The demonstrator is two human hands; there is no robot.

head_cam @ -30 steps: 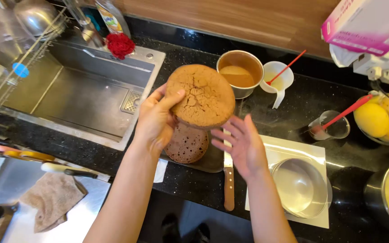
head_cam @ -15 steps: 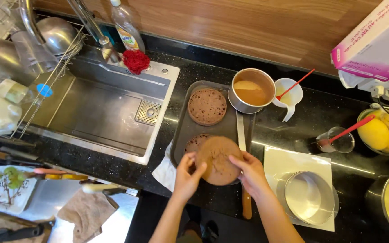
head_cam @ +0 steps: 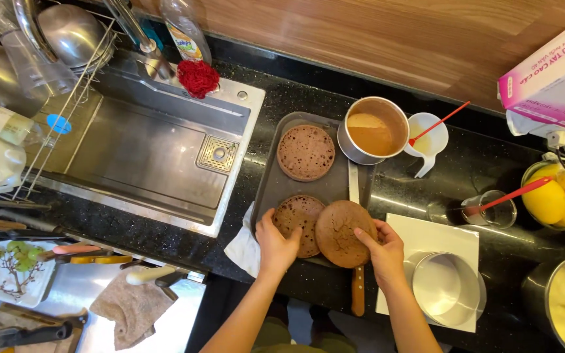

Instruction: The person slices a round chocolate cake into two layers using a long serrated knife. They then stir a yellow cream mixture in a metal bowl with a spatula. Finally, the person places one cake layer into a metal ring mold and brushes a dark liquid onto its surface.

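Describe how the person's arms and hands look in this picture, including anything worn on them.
Both forearms are bare, with no sleeves in view. The left hand and right hand wear no gloves. I can see no rings, watch or bracelet on either, though the fingers are small in the picture. Neither arm shows any marks or bandages.

Left hand and right hand grip brown cake layer at its edges, overlapping second layer on dark tray. Third layer further back on tray. Knife under right hand. Pot of batter beside tray on black worktop. Sink to left.
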